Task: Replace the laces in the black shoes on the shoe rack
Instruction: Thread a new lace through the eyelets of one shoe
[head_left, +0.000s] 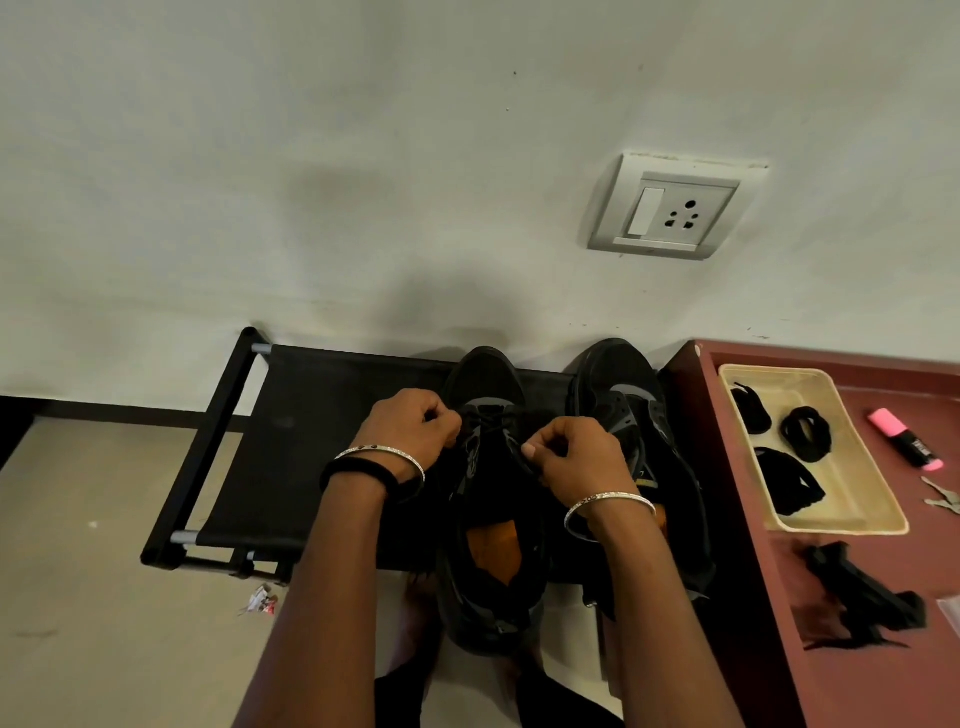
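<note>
Both forearms reach up from the bottom edge, a silver bangle (384, 453) on each wrist and a black band (358, 469) on the left one.
Left hand (415, 431) and right hand (576, 457) are over the near shoe (485, 376). Each grip is closed, with thumb and fingers pinching the black lace (493, 415) at the eyelets. Lace is black on black, so I can't tell exactly where the ends run.
Near shoe sits on the shoe rack (311, 441), right of middle. Its toe is at the back edge by the wall, its heel hangs over the front edge, and an orange insole is visible inside.
Second shoe (613, 374) is just beside it at the rack's right end, same heading, with no hand touching it.
Left half of the rack holds nothing but fabric.
Maroon worktop (779, 597) butts against the rack's right end. On it:
- cream tray (841, 531) near the back left corner, holding three black lace bundles (808, 434)
- loose black laces (862, 597) in a heap near the front, apart from the tray
- pink highlighter (906, 439) and keys (943, 499) right of the tray

Wall socket (670, 208) is above the shoes. A wrapper scrap (260, 605) lies on the floor (104, 519) by the rack's front left leg.
</note>
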